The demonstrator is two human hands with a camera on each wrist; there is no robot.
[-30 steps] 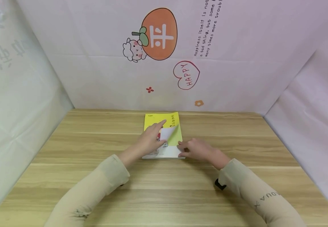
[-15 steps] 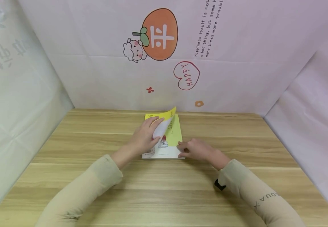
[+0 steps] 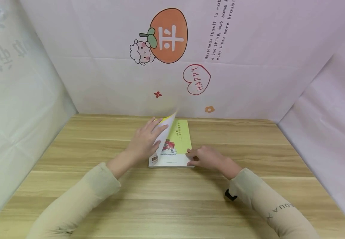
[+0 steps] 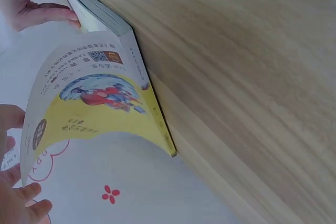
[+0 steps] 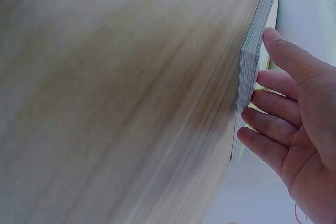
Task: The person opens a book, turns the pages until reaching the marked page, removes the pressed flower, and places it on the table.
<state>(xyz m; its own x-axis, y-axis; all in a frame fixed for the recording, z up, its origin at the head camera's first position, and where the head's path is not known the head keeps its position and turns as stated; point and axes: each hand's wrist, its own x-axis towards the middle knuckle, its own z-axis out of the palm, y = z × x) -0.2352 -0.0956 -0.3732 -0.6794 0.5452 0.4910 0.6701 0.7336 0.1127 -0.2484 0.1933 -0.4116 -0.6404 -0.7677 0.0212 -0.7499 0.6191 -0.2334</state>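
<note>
Bare left hand, loosely spread, touches the raised cover of a yellow-and-white paperback, relaxed right hand its four-o'clock edge.

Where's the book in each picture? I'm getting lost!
Head view: the book lies just below centre.
Left wrist view: left half, its yellow-and-white cover raised.
Right wrist view: upper right, its page edges showing.
Shared landmark: the wooden tabletop, in all three.

Cream sleeves, dark lettering on the right, black wrist piece
</note>
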